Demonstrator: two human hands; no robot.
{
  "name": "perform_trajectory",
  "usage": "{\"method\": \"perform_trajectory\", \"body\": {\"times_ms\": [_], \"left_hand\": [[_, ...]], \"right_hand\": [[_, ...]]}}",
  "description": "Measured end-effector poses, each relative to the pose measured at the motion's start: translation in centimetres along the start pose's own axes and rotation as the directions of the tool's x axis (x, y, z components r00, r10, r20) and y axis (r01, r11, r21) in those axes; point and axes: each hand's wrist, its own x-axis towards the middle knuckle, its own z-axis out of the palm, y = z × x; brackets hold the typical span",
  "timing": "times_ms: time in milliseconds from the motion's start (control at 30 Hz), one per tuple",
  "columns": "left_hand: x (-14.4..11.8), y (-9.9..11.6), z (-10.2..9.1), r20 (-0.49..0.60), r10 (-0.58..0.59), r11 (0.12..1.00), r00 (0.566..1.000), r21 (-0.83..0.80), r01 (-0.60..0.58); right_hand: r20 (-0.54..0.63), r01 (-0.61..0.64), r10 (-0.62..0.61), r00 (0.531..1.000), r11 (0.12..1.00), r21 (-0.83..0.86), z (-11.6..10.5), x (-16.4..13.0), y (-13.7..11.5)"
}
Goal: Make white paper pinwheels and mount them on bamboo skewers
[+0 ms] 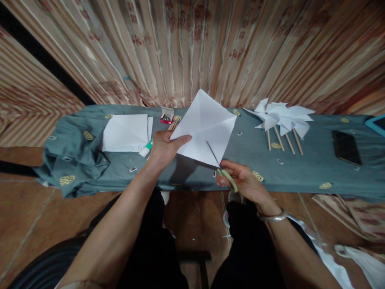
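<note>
Left hand (164,148) grips paper square (206,128); right hand (240,180) grips scissors (224,170); teal-clothed bench (300,168), striped curtain (192,44) behind.

White paper and pale green scissors over a grey-blue cloth

The creased paper square (204,128) is plain white, as is the stack of paper (126,132) further left. The scissors (224,170) have pale green handles and grey metal blades. The tablecloth (300,164) is dusty grey-blue, dotted with yellow oval motifs and small white-edged rectangles. The pinwheels (281,116) are white on light tan wooden sticks. The small box (166,117) is red with a white lid flap. The phone (345,147) is black. The curtain (192,48) behind is striped in cream, peach and brown with reddish printed patches. The floor (27,216) is reddish brown. The bangle (272,217) is silver. The trousers (156,249) are black.
</note>
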Motion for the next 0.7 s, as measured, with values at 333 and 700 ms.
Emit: {"method": "perform_trajectory", "body": {"times_ms": [333, 700], "left_hand": [[0.11, -0.34, -0.05, 0.004, 0.015, 1.0, 1.0, 0.02, -0.015], [-0.24, -0.06, 0.01, 0.029, 0.002, 0.999, 1.0, 0.04, -0.003]], "right_hand": [[-0.024, -0.001, 0.002, 1.0, 0.999, 0.032, 0.0, 0.16, 0.53], [-0.033, -0.035, 0.036, 0.999, 0.999, 0.035, 0.38, 0.08, -0.19]]}}
